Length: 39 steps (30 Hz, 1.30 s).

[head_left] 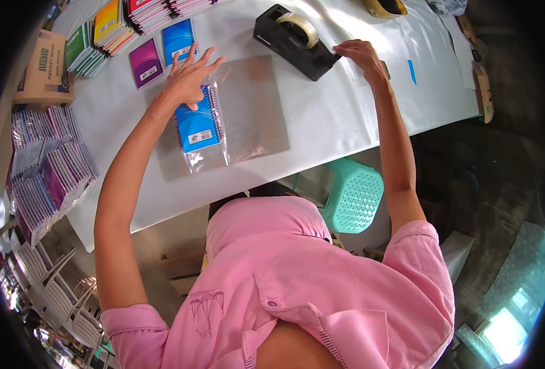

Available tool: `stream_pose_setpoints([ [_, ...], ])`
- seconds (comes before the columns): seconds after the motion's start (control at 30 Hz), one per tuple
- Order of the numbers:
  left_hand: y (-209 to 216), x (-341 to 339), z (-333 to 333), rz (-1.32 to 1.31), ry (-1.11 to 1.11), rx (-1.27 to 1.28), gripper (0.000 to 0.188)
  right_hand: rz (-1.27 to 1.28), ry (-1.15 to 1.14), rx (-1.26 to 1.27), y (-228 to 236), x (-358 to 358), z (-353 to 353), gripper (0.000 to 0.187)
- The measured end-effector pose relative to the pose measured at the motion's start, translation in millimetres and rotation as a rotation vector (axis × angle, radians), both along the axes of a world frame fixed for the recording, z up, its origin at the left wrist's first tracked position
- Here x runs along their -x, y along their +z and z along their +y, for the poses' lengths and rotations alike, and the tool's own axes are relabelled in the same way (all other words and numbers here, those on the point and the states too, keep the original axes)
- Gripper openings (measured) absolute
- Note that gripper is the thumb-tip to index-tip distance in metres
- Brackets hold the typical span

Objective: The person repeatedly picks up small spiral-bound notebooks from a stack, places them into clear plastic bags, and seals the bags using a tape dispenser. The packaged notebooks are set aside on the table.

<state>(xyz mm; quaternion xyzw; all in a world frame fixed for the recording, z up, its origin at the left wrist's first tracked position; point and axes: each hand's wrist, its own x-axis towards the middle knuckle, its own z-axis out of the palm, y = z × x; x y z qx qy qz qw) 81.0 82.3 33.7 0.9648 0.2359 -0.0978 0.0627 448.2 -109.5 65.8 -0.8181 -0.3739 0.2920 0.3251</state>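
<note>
Blue notebook (192,126) | under spread left hand (186,81) | right hand (362,55) apart, at tape dispenser (294,51), grip unclear

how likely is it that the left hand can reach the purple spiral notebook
Probably yes: the purple spiral notebook lies uncovered just left of the left hand, nothing visible between them, though it may need to leave the nearer blue spiral notebook.

The blue rectangular spiral notebook (194,123) looks glossy; shiny clear plastic film (206,161) edges it; right of it, the long black tape dispenser (292,52) is smooth plastic.
</note>
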Motion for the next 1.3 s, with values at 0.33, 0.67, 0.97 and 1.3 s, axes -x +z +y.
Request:
stream_pose_setpoints([
  [0.33, 13.2, 17.5, -2.1, 0.000, 0.072, -0.021, 0.131, 0.925, -0.011, -0.485, -56.9, 5.4, -25.4, 0.031],
  [0.67, -0.9, 30.8, 24.4, -0.137, 0.029, 0.165, 0.137, -0.927, -0.247, 0.381, -10.5, 38.6, -20.9, 0.027],
  [0.97, -21.1, 13.2, 35.1, -0.055, 0.021, 0.326, 0.142, -0.095, 0.565, 0.221, -4.1, 297.3, 99.8, 0.033],
  [1.3, -29.8, 18.5, 35.2, -0.130, -0.006, 0.321, 0.134, -0.696, 0.583, 0.531, -7.1, 325.8, 101.0, 0.041],
])
